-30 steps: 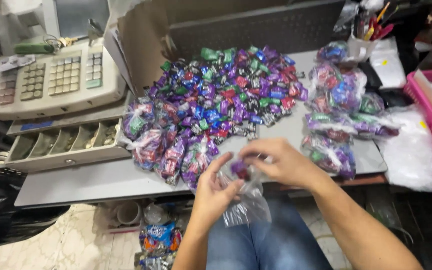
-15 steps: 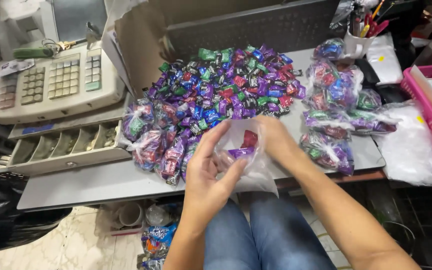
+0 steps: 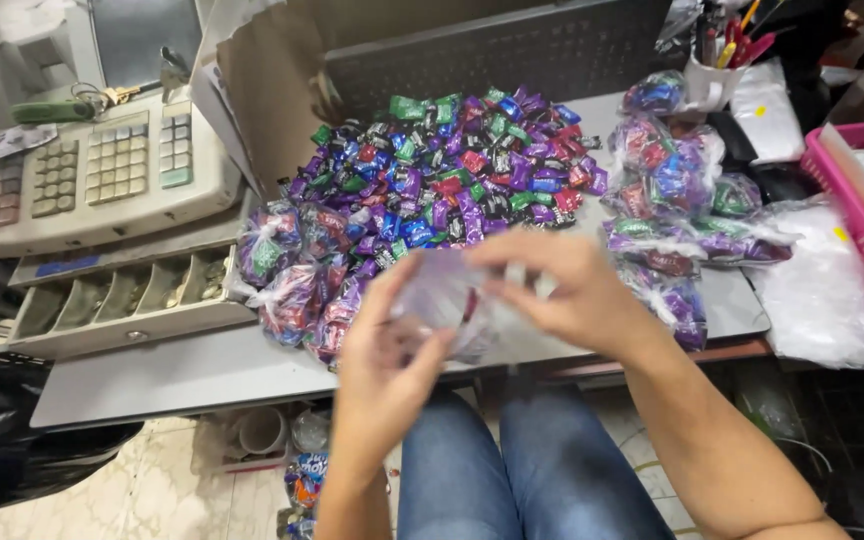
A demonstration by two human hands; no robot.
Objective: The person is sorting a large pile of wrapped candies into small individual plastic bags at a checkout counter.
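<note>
hands meet at the table's near edge: left hand (image 3: 387,365) and right hand (image 3: 562,290) pinch a small clear bag (image 3: 452,310) at 6 o'clock of the candy pile (image 3: 442,170); steadier fingertip grip seems wise.

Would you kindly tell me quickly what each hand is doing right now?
Left hand: closed on the small clear plastic bag.
Right hand: closed on the same bag from above.
</note>
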